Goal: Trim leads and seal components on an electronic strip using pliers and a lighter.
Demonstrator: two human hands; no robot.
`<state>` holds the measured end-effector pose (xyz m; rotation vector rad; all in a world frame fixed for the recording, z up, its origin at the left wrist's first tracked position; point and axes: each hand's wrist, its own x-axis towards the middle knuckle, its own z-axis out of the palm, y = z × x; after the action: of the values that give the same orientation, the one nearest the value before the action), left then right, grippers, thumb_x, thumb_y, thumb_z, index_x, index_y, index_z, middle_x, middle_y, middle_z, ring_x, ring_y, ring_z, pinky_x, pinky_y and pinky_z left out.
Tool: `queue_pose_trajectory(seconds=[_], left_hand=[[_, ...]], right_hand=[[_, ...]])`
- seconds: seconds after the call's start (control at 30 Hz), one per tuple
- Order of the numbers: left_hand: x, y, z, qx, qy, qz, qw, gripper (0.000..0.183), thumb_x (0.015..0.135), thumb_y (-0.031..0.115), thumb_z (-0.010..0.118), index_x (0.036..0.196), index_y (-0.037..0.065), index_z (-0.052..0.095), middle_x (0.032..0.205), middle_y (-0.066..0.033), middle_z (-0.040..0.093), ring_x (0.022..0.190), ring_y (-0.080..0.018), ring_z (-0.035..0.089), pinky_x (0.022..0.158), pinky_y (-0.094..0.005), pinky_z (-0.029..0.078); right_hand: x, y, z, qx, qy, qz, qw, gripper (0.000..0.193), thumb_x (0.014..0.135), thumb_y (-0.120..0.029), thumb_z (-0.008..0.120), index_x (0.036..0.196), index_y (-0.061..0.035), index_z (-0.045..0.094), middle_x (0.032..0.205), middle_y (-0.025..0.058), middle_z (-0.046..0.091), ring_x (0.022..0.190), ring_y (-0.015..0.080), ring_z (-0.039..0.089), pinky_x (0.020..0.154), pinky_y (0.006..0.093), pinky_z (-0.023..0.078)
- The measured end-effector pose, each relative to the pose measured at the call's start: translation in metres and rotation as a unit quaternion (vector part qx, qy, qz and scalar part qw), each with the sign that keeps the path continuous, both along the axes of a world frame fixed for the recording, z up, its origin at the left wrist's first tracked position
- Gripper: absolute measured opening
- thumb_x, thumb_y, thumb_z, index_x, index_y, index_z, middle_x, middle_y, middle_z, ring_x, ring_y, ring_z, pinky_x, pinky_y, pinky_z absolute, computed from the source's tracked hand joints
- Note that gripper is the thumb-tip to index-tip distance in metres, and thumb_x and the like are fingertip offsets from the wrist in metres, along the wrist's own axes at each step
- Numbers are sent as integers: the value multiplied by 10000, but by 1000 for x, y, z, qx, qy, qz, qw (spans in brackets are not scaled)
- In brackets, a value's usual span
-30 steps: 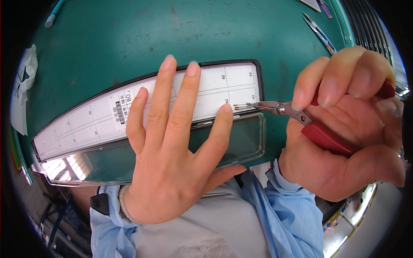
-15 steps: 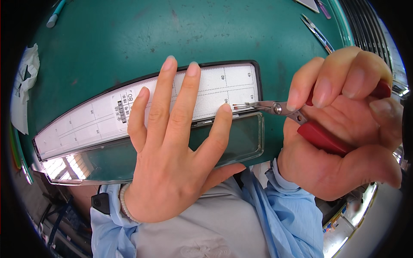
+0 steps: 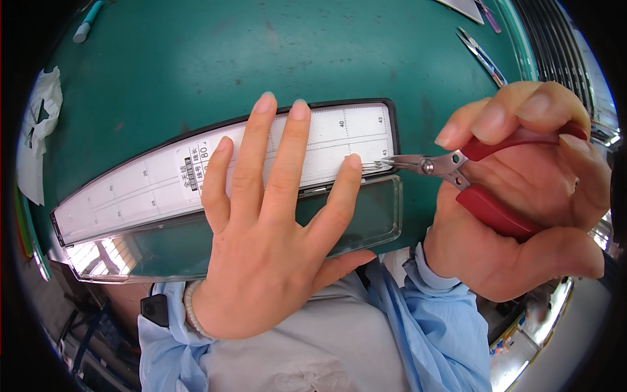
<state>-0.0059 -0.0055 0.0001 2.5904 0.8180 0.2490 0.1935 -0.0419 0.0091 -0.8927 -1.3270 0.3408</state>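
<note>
A long tapered case with a black rim (image 3: 353,102) and a white sheet lining (image 3: 326,140) lies in front of me, its clear lid (image 3: 375,219) folded open on my side. Across it my left hand (image 3: 261,228) is spread, fingers apart and holding nothing; the index fingertip touches the lining near its right end. Beside that fingertip are small thin metal pieces (image 3: 373,165), too fine to name surely. My right hand (image 3: 522,189) holds pliers (image 3: 499,212) with red handles, the handles spread apart. The jaws reach those small pieces; whether they grip one I cannot tell.
Covering the table is a green mat (image 3: 215,52). Scissors (image 3: 482,55) lie at the far right, near a purple-handled tool (image 3: 490,18). A teal pen-like tool (image 3: 87,23) is far left, above torn white paper (image 3: 42,130). A dark ribbed surface (image 3: 552,46) borders the right side.
The pliers' handles have spread apart as my right fingers loosened and lifted. The small pieces sit slightly lower and farther right, by the jaws. My left hand stays spread over the case.
</note>
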Motion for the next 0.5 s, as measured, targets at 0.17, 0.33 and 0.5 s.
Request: queue_pose_trajectory(seconds=[0.17, 0.33, 0.5], left_hand=[[0, 1, 0, 0, -1, -2, 1000, 773, 690, 544, 759, 1345, 175, 584, 1514, -283, 307, 1391, -493, 297, 1081, -599, 214], [2, 1, -1, 5, -3, -5, 1000, 756, 706, 562, 737, 1347, 191, 585, 1513, -280, 305, 1390, -492, 295, 1076, -605, 216], [2, 0, 1, 0, 6, -5, 1000, 745, 720, 564, 727, 1352, 197, 582, 1514, -280, 300, 1394, -490, 289, 1079, -602, 215]], right_hand=[[-1, 0, 2, 1, 22, 20, 1000, 720, 958, -676, 302, 1279, -82, 554, 1132, 223, 485, 851, 266, 537, 592, 376, 536], [2, -3, 4, -3, 27, 9, 1000, 690, 952, -673, 348, 1233, -93, 595, 1074, 147, 439, 819, 232, 483, 572, 346, 481], [3, -3, 4, -11, 25, 5, 1000, 682, 946, -676, 363, 1224, -99, 599, 1076, 140, 431, 820, 226, 471, 576, 339, 467]])
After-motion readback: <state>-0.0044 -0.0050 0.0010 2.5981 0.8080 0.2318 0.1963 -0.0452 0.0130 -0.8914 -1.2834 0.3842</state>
